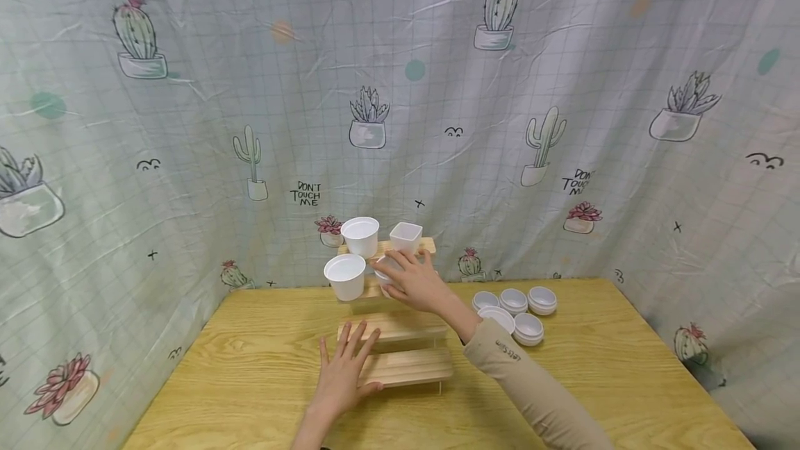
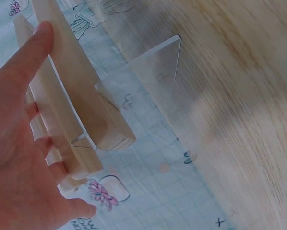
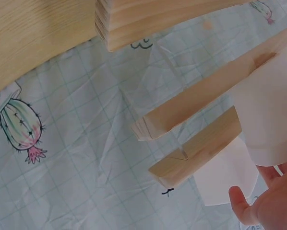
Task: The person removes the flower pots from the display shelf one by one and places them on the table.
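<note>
At wooden stand [image 1: 409, 368] | right hand [image 1: 417, 285] | fingers grip white cup [image 3: 268, 112] near rim

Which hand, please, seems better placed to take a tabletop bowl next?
Probably the right hand, after releasing its white cup: the bowls sit nearer it; the left hand touches the tiered wooden stand.

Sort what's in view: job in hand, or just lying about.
In the job:
wooden shelves, left hand touching them
cup held by the right hand
round white cups and square cup
white tubs at right, probably

Just surroundings:
cactus-print curtain
table
</note>
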Demonstrator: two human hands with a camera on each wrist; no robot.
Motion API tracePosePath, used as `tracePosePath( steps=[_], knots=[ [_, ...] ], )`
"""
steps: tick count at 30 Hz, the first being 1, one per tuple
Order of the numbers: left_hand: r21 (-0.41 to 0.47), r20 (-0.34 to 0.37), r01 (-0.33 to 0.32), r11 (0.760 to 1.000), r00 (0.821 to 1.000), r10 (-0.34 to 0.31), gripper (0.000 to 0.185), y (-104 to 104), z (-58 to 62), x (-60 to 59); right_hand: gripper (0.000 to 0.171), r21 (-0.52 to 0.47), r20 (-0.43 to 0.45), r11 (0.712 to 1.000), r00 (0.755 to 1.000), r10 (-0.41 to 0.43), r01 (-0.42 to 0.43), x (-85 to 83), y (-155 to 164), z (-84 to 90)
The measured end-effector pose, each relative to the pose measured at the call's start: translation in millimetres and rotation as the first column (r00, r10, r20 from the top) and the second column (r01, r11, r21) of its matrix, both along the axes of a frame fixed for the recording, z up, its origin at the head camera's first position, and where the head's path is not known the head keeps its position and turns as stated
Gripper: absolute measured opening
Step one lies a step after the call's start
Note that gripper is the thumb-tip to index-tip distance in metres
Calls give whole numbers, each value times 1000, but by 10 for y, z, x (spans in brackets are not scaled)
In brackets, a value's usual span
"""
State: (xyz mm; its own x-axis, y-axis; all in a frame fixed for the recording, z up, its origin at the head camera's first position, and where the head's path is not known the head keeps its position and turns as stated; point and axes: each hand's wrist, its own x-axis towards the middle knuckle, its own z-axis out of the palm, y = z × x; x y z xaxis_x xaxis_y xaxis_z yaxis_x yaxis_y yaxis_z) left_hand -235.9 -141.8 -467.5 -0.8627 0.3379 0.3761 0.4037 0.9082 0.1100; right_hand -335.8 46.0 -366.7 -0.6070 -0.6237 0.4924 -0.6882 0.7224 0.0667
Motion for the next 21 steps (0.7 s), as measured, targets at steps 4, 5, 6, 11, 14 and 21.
tracePosePath(
  steps=[4,5,6,11,14,21],
  knots=[
    [0,16,-5,1000,1000,5,89,3,3,-1,44,-15,-19,1000,1000,9,-10,10,18,2],
    [1,14,-2,1000,1000,2,89,5,6,-1,45,-21,-26,1000,1000,11,-12,13,23,3],
    [5,9,1,1000,1000,-1,89,6,6,-1,45,-26,-31,1000,999,13,-14,17,29,5],
    [20,-31,13,1000,999,-12,89,1,-3,-2,45,-55,-29,998,999,15,-17,44,40,5],
    [24,-44,16,1000,999,-15,88,2,-6,-9,45,-62,-18,998,1000,10,-11,57,45,5],
    [14,-41,11,1000,999,-11,88,11,-1,5,45,-53,7,999,1000,-3,3,88,62,-14]
  ],
)
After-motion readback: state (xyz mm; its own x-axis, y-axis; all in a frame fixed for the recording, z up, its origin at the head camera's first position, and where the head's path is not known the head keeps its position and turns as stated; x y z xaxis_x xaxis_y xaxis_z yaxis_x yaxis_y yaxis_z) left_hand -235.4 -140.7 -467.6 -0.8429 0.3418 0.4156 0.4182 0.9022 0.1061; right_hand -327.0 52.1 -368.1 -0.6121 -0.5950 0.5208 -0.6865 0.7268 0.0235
